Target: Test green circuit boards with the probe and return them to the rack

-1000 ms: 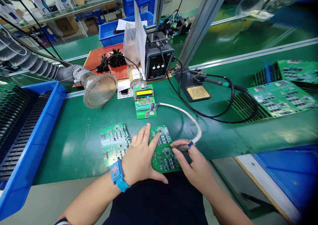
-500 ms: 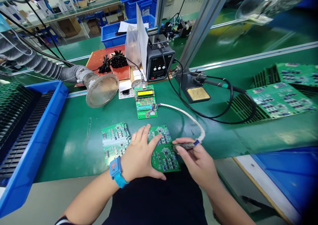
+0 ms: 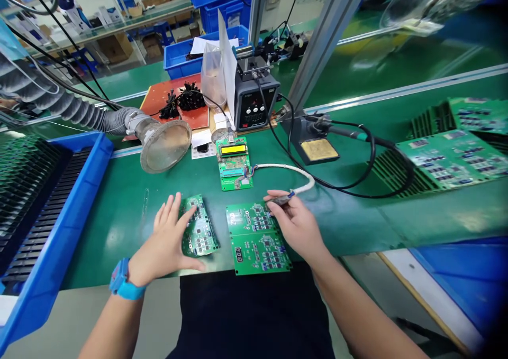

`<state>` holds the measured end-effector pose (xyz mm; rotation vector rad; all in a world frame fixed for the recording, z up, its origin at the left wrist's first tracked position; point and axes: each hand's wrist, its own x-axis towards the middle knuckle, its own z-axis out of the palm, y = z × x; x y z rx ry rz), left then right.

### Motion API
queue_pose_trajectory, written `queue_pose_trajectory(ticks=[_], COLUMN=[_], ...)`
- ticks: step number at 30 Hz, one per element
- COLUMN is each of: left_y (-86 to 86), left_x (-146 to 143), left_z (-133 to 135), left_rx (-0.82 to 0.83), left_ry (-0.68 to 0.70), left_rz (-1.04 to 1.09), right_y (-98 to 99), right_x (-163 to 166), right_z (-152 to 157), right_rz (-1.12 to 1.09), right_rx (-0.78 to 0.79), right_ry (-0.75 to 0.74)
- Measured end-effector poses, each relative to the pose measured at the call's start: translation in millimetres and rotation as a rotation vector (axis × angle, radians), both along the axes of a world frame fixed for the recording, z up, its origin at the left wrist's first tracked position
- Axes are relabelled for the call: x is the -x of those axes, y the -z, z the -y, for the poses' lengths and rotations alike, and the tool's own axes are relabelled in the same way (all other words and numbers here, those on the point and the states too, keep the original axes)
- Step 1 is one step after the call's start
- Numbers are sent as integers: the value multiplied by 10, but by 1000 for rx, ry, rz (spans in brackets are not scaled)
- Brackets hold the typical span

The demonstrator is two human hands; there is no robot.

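Observation:
My left hand (image 3: 163, 249), fingers spread, lies over the left part of a stack of green circuit boards (image 3: 203, 227) and appears to touch it. In my right hand (image 3: 301, 228) is a dark handheld probe (image 3: 281, 199), pinched between thumb and fingers, its tip hidden. The probe is at the upper right edge of another green circuit board (image 3: 260, 242), which has a small digit display. A white-sleeved cable (image 3: 306, 183) runs from the probe to a small board with a lit yellow screen (image 3: 234, 160) farther back.
A blue crate (image 3: 85, 190) of upright boards stands at the left. Above the bench hangs a fume extraction hose (image 3: 166, 145). Behind are a soldering station (image 3: 256, 105) and an iron stand (image 3: 317, 147) with looping black cable. Stacked boards (image 3: 448, 158) lie at the right.
My left hand has moved left, off the board in front of me and onto the left stack. My right hand, with the probe, has shifted up and left to the board's upper edge.

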<state>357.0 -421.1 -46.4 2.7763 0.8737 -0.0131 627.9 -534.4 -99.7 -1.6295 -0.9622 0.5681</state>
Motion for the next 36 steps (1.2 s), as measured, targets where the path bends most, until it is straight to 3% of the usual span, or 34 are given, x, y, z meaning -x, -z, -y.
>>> queue_pose_trajectory(ticks=[3, 6, 8, 23, 36], left_y=[-10, 30, 84, 277, 231], left_x=[-363, -683, -786, -783, -766], left_z=[273, 494, 560, 536, 562], left_rx=[-60, 41, 80, 118, 182], left_ry=[101, 299, 341, 312, 314], left_rz=[102, 101, 87, 243, 271], right_y=[0, 8, 18, -26, -6], right_x=[8, 13, 14, 50, 11], right_z=[4, 0, -3, -79, -54], right_rz=[34, 63, 78, 335, 225], right_rx=[12, 11, 11, -13, 4], right_ry=[1, 5, 2, -9, -32])
